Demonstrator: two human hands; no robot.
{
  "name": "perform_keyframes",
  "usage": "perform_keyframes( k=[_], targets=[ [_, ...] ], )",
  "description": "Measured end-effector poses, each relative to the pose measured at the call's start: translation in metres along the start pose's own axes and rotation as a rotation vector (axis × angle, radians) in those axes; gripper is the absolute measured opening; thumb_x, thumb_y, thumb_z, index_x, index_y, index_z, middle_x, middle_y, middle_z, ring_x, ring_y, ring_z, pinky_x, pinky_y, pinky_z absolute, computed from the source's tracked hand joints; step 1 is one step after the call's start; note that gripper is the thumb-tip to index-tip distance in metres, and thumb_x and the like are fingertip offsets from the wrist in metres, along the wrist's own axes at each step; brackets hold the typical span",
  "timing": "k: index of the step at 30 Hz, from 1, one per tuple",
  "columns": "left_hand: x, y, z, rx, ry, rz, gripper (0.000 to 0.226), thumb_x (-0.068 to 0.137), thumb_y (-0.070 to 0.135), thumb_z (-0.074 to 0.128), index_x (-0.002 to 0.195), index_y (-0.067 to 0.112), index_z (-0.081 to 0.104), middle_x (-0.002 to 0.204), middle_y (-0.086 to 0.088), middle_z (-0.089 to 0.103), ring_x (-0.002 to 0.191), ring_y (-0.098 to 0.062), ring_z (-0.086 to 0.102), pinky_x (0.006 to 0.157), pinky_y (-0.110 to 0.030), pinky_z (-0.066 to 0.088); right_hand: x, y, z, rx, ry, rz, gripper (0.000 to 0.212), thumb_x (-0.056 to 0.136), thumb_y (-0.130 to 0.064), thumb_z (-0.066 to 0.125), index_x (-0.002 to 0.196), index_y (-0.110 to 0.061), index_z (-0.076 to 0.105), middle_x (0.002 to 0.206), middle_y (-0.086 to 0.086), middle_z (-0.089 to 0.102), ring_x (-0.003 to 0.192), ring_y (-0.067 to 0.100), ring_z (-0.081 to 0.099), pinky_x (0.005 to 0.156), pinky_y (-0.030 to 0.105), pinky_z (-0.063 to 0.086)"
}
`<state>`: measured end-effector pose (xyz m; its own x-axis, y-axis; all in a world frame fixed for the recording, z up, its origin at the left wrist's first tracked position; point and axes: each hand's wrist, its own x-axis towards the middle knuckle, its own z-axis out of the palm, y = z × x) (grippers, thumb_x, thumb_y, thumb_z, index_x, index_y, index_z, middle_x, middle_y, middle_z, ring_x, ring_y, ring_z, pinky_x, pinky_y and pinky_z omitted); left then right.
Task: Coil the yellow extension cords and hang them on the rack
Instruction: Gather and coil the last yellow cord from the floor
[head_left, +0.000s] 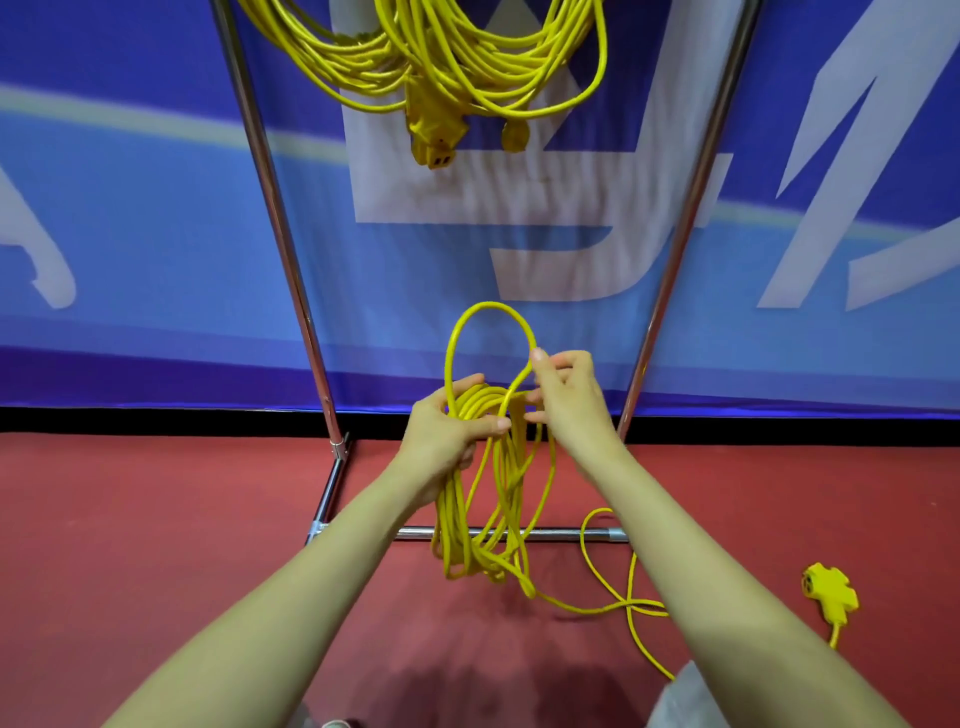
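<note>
My left hand (445, 435) grips the top of a coiled yellow extension cord (493, 519) whose loops hang down in front of the rack's bottom bar. My right hand (563, 397) pinches a fresh loop (470, 319) of the same cord that arches above both hands. The cord's loose tail (613, 592) trails over the red floor to a yellow multi-outlet end (829, 592) at the right. Two coiled yellow cords (441, 57) hang at the top of the chrome rack (270, 187), their plug ends (434, 140) dangling.
The rack's two chrome uprights slant inward from the floor; its right one (685, 208) and the bottom crossbar (561, 533) frame my hands. A blue banner (130, 208) with white letters stands behind. Red carpet (156, 519) covers the floor.
</note>
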<state>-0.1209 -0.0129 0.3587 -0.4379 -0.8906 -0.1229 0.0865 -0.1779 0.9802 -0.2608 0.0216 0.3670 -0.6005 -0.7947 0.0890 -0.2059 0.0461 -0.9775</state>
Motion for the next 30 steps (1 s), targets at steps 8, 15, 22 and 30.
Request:
perform_keyframes(
  k=[8, 15, 22, 30],
  targets=[
    [0.007, 0.015, -0.009, -0.124, 0.167, 0.066, 0.061, 0.075, -0.005, 0.075, 0.127, 0.016, 0.053, 0.059, 0.002, 0.046, 0.035, -0.006, 0.029, 0.036, -0.019, 0.026, -0.022, 0.019, 0.011, -0.409, -0.691, -0.020, 0.014, 0.089, -0.012, 0.056, 0.083, -0.025, 0.056, 0.093, 0.020, 0.067, 0.074, 0.026, 0.058, 0.071, 0.034, 0.045],
    [0.011, 0.023, -0.022, -0.082, 0.138, 0.081, 0.051, 0.086, 0.021, 0.070, 0.131, 0.015, 0.048, 0.081, -0.009, 0.065, 0.037, -0.005, 0.032, 0.036, -0.017, 0.028, -0.021, 0.012, 0.010, -0.173, -0.477, -0.172, 0.016, 0.098, -0.011, 0.045, 0.096, -0.021, 0.057, 0.064, -0.003, 0.054, 0.053, 0.009, 0.050, 0.056, 0.021, 0.043],
    [0.006, 0.031, -0.033, 0.086, 0.020, 0.029, 0.028, 0.099, 0.042, 0.045, 0.107, 0.016, 0.052, 0.080, -0.012, 0.067, 0.036, -0.012, 0.029, 0.040, -0.017, 0.025, 0.019, 0.025, -0.036, -0.448, -0.028, -0.193, 0.019, 0.093, -0.018, 0.053, 0.112, -0.020, 0.053, 0.072, -0.002, 0.067, 0.070, 0.016, 0.058, 0.068, 0.029, 0.043],
    [0.002, 0.035, -0.038, -0.049, -0.061, 0.065, 0.033, 0.101, 0.020, 0.043, 0.133, 0.027, 0.045, 0.079, -0.015, 0.067, 0.034, -0.012, 0.030, 0.040, -0.015, 0.022, 0.034, 0.073, -0.043, -0.829, -0.100, -0.009, 0.004, 0.093, -0.017, 0.049, 0.094, -0.020, 0.046, 0.090, 0.011, 0.069, 0.087, 0.033, 0.062, 0.075, 0.037, 0.050]
  ],
)
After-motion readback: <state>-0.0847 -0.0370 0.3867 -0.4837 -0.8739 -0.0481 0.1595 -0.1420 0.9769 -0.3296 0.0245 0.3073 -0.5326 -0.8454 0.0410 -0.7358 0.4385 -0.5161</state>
